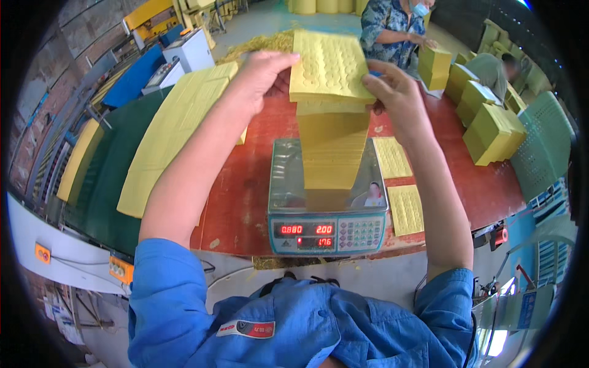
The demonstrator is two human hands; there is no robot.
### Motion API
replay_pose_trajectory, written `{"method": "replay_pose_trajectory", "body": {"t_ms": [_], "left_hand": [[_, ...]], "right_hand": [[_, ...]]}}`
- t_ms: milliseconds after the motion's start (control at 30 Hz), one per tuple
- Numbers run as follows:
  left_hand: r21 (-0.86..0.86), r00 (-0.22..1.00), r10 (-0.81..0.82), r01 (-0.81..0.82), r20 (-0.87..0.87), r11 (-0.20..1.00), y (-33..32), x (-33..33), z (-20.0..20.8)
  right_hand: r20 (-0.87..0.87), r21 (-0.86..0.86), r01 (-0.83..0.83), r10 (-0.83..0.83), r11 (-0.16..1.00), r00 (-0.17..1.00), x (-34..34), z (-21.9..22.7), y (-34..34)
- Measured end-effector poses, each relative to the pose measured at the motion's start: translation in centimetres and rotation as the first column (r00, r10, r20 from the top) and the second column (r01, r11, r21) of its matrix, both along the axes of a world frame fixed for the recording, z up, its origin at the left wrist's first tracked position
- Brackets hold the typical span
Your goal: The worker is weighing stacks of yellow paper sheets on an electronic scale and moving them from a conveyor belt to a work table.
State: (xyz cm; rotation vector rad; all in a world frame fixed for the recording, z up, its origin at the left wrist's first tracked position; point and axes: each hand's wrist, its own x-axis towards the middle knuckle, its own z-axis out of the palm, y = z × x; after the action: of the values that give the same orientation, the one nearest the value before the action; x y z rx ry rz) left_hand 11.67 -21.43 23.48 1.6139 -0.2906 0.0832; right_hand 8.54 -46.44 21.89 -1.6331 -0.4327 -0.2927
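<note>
A tall stack of yellow paper sheets [332, 147] stands on the glossy plate of a digital weighing scale [362, 236]. On its top sits a bundle of yellow embossed paper [328, 64] with rows of round marks, slightly wider and offset from the sheets below. My left hand [268, 70] pinches the bundle's left edge, and my right hand [392, 89] grips its right edge, thumb on top. Whether the bundle rests fully on the stack I cannot tell. Two thin embossed yellow pieces, a farther one [392, 157] and a nearer one [406, 210], lie right of the scale.
The scale is on a red table [239, 214]. Long rows of yellow paper [175, 132] lie on a green conveyor [104, 165] at left. Several yellow stacks [494, 135] stand at right beside a green plastic chair [543, 144]. Across the table, a masked co-worker [389, 30] touches another stack.
</note>
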Motion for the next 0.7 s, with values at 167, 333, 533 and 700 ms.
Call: {"method": "replay_pose_trajectory", "body": {"t_ms": [167, 333, 533, 700], "left_hand": [[0.051, 0.992, -0.023, 0.030, -0.126, 0.998, -0.8, 2.5, -2.5], [0.037, 0.983, 0.006, 0.001, -0.186, 0.999, -1.1, 1.2, -3.2], [0.000, 0.972, 0.002, -0.002, -0.236, 1.000, -0.7, 0.8, -3.5], [0.034, 0.980, 0.008, -0.001, -0.201, 0.999, -1.0, -0.3, -3.4]], "right_hand": [[-0.056, -0.059, 0.090, -0.093, 0.994, 0.994, 1.7, -1.7, -0.9], [-0.106, -0.052, 0.085, -0.090, 0.995, 0.990, 1.3, -2.2, -0.6], [-0.019, -0.093, 0.105, -0.108, 0.990, 0.994, 1.2, -2.7, -0.6], [0.039, -0.099, 0.101, -0.098, 0.990, 0.994, 1.4, -3.4, -1.0]]}}
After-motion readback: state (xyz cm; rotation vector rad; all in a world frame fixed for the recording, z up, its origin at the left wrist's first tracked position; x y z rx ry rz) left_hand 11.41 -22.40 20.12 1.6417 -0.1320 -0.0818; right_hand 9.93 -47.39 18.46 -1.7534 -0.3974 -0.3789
